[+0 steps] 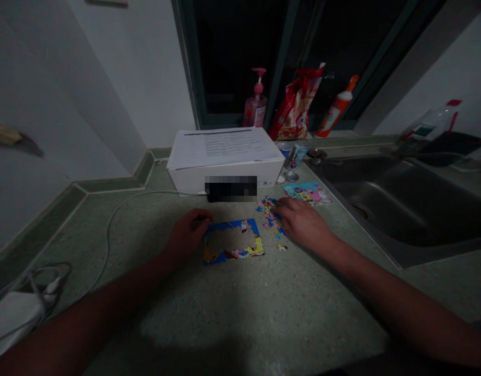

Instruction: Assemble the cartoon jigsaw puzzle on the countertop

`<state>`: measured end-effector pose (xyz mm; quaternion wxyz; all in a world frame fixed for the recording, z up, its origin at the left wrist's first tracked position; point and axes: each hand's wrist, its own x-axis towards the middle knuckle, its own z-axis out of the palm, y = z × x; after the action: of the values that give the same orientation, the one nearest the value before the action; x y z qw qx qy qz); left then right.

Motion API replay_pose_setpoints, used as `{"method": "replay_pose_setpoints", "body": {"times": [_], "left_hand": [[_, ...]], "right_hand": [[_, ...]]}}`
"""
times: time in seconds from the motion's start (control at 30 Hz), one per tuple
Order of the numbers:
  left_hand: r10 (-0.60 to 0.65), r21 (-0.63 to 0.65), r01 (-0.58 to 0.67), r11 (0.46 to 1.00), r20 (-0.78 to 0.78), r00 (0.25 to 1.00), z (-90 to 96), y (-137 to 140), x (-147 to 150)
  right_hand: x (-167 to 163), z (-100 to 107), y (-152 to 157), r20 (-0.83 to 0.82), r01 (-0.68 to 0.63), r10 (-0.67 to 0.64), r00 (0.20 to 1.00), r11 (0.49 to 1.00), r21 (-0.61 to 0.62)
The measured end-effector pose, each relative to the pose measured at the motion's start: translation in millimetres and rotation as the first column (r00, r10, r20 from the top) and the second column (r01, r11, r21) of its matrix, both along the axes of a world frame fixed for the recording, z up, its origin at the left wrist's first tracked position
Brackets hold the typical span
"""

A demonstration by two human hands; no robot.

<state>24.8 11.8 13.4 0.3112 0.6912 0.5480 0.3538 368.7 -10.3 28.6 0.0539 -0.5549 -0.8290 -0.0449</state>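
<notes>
A partly assembled jigsaw puzzle (253, 251) lies on the counter as a colourful border around a bare middle. Beside its upper left corner rests my left hand (189, 231), fingers bent, thumb and forefinger apart, with nothing visible in them. My right hand (305, 219) reaches over a heap of loose puzzle pieces (272, 225), its fingers stretched onto the right side of the heap. Whether a fingertip has hold of a piece is hidden. One loose puzzle piece (281, 247) lies apart below the heap. Behind my right hand is a colourful picture card (311, 193).
A white box (225, 175) with printed paper (228, 146) stands behind the puzzle, a dark pixelated object (230, 189) before it. A cable (107, 235) curves along the left. At right are a can (296, 155) and a metal sink (400, 209); bottles and a red bag (295, 104) line the windowsill.
</notes>
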Motion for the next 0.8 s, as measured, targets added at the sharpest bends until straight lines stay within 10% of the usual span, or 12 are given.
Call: {"method": "replay_pose_setpoints", "body": {"times": [0.8], "left_hand": [[-0.008, 0.009, 0.008, 1.0, -0.011, 1.0, -1.8, 0.7, -0.8]], "right_hand": [[-2.4, -5.4, -2.0, -0.123, -0.158, 0.161, 0.979, 0.987, 0.031]]}}
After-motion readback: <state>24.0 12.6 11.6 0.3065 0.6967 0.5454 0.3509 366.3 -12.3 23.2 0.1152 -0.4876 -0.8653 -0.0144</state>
